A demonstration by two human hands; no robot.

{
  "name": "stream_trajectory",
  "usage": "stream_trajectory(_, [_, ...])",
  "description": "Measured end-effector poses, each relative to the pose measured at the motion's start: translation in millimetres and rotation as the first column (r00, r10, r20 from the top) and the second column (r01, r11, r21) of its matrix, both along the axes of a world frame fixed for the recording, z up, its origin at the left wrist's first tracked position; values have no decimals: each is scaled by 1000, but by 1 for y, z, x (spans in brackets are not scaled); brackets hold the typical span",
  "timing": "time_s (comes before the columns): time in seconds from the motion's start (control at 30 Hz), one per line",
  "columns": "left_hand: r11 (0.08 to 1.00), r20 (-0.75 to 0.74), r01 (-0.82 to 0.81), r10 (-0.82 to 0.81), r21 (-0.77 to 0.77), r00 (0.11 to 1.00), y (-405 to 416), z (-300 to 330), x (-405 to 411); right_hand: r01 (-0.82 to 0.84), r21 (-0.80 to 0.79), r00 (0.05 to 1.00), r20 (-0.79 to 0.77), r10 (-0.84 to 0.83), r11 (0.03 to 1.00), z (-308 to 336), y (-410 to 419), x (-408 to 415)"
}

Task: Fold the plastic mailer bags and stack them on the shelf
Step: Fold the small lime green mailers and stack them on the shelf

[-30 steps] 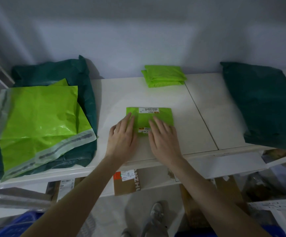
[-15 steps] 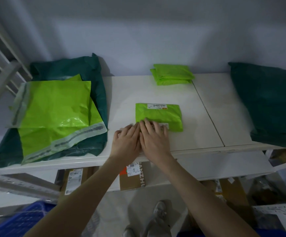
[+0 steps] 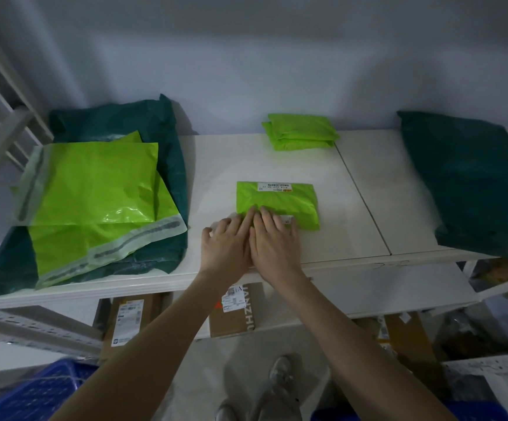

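Note:
A folded lime-green mailer bag (image 3: pixel 280 200) with a white label lies in the middle of the white shelf (image 3: pixel 362 189). My left hand (image 3: pixel 226 246) and my right hand (image 3: pixel 274 238) rest flat side by side on its near edge, fingers extended and touching the bag. A small stack of folded lime-green bags (image 3: pixel 299 132) sits at the back against the wall. Unfolded lime-green mailers (image 3: pixel 94 192) lie flat at the left on top of dark green bags (image 3: pixel 119 123).
A pile of dark green bags (image 3: pixel 474 183) lies on the right of the shelf. Cardboard boxes (image 3: pixel 234 311) stand on the lower shelf. A blue crate (image 3: pixel 34 393) is on the floor at the left. A white rack frame (image 3: pixel 0 117) rises at far left.
Both hands slid from the top of the folded bag toward its near edge and came together; the view also shifted slightly, so the bag appears further right.

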State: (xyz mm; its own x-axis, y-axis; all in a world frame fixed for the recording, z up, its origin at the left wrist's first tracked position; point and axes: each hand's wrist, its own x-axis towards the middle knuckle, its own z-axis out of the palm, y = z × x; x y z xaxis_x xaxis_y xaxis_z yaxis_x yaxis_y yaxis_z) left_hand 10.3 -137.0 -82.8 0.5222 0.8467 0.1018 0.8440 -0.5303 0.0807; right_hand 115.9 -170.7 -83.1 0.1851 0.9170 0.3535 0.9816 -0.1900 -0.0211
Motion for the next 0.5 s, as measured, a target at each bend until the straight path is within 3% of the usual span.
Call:
stream_trajectory(0.07, [998, -11, -8, 8, 62, 1000, -1, -1, 0, 1, 16, 1000, 7, -1, 1000, -2, -3, 5])
stream_trajectory(0.2, [1000, -28, -1, 1, 1, 1000, -2, -2, 4, 21, 38, 999, 23, -22, 999, -4, -9, 15])
stream_trajectory(0.5, [1000, -56, -27, 28, 17, 998, -9, 3, 12, 70, 9, 998, 7, -70, 998, 4, -18, 28])
